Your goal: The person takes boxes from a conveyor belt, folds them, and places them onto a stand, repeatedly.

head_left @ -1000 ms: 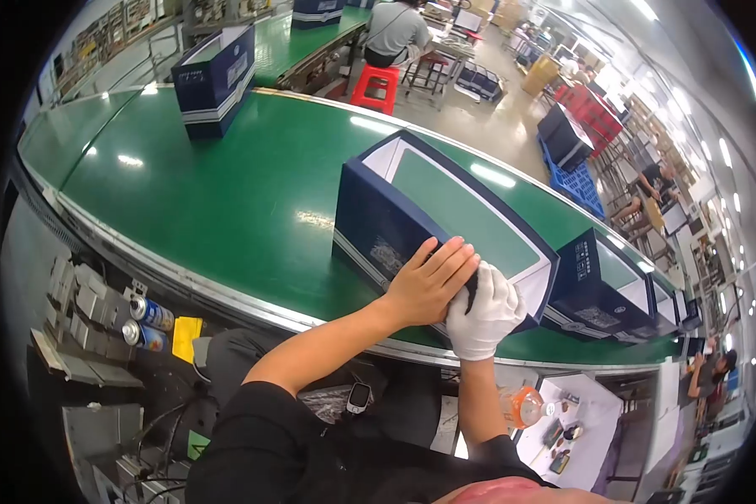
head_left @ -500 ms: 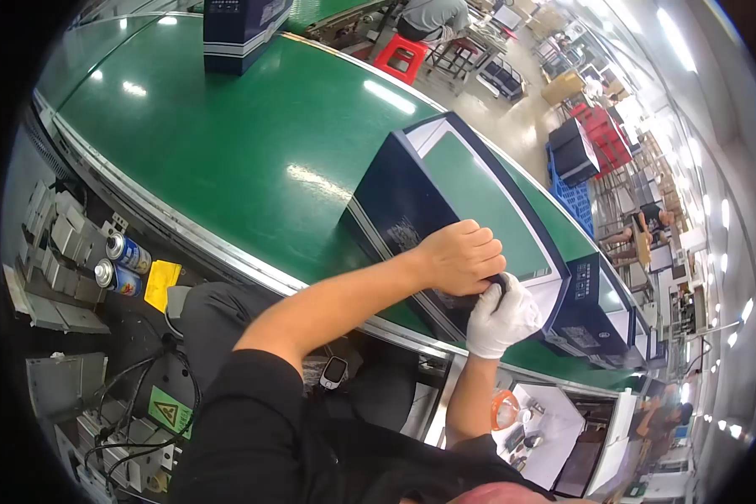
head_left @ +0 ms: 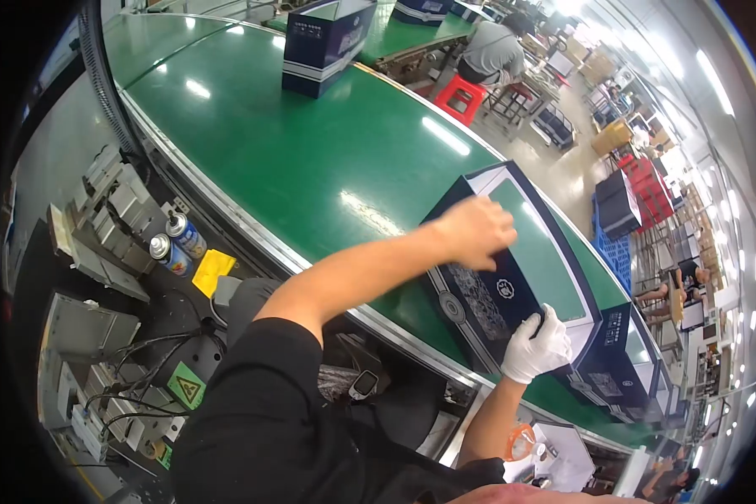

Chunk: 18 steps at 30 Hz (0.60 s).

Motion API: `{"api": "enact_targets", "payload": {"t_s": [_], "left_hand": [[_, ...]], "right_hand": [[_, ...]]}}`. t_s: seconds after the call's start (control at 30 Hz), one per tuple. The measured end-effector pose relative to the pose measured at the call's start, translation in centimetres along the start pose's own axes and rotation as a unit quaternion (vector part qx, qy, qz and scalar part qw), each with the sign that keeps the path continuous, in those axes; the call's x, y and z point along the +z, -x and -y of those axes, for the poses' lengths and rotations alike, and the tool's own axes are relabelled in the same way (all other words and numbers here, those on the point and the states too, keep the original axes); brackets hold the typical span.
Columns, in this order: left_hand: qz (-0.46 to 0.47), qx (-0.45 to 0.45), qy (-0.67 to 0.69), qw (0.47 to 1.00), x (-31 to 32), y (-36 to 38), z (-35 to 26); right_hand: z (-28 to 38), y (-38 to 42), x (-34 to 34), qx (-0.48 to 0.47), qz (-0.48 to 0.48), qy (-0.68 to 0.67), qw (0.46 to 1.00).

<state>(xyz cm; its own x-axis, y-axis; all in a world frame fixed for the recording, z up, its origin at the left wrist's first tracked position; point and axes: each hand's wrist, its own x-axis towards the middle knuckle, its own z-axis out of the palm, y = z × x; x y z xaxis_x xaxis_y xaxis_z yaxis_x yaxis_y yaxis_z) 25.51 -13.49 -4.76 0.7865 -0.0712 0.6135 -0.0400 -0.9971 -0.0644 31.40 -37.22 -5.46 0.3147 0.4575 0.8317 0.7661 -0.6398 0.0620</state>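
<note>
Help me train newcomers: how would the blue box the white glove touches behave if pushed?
The blue box is probably stiff, since its edges look straight. It may be light for its size, as its walls look thin. It might slide easily: the green belt looks glossy.

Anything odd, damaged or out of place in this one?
Only the mismatched hands: the right hand wears a white glove, the left hand is bare. No spill or damage shows on the blue box.

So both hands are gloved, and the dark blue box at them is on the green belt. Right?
Not quite: only the right hand wears a white glove; the left hand is bare, as the head view shows. The dark blue box is on the green belt.
</note>
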Motion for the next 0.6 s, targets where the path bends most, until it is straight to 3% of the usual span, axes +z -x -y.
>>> {"api": "enact_targets", "payload": {"t_s": [0.1,0.2,0.33,0.4,0.47,0.57,0.6], "left_hand": [[0.031,0.033,0.012,0.999,0.4,-1.3,-4.7],[0.035,0.013,0.025,0.999,1.9,-1.4,-5.8],[0.021,0.015,-0.010,1.000,-1.0,0.5,-4.5],[-0.022,-0.042,-0.029,0.998,-3.4,2.9,-2.2],[-0.055,-0.075,-0.017,0.996,-8.5,6.0,-0.1],[-0.061,-0.178,-0.066,0.980,-17.9,11.9,1.3],[-0.107,-0.199,-0.095,0.969,-20.8,14.1,1.7]], "right_hand": [[0.3,0.6,-0.7,0.025,0.024,0.005,0.999],[1.3,0.8,-1.6,-0.032,-0.032,-0.025,0.999],[0.9,4.8,-1.2,-0.021,-0.034,-0.178,0.983],[1.0,7.8,0.3,0.072,0.101,-0.450,0.885],[1.4,10.2,1.7,0.104,0.131,-0.476,0.863],[2.9,13.1,4.0,0.189,0.231,-0.534,0.791],[3.5,13.9,4.9,0.194,0.235,-0.542,0.783]]}}
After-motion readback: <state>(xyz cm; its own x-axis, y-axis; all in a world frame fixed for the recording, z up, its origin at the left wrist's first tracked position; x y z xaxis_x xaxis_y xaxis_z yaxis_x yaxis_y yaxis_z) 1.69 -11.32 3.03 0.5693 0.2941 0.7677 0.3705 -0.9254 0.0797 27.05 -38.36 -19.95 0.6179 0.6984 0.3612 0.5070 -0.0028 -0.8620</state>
